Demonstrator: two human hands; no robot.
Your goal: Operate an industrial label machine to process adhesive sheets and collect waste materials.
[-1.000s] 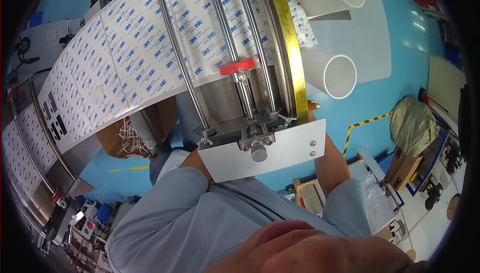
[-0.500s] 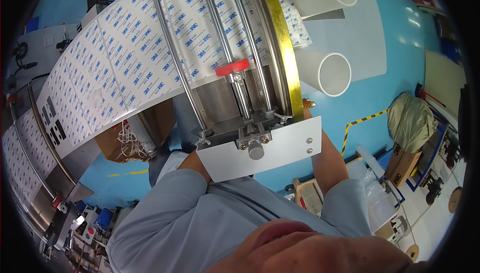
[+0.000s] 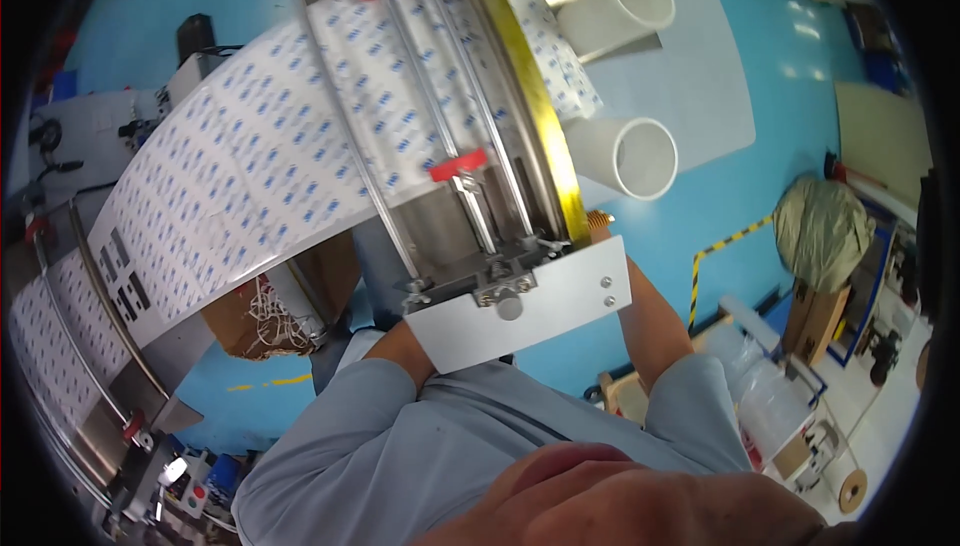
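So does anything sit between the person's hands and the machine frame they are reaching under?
The hands themselves cannot be seen: both forearms, left and right, run up behind the grey end plate of the roller frame. That plate hides them, so any obstruction beneath it cannot be judged.

floor: glossy blue [image 3: 760, 196] | yellow-black tape line [image 3: 725, 246] | cardboard boxes [image 3: 810, 321] at right | bright overhead glare

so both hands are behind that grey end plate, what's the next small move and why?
Probably keep the grip and ease the end plate with its steel rods squarely along the printed web. Both hands are hidden behind the plate, only the forearms show, so the load looks two-handed.
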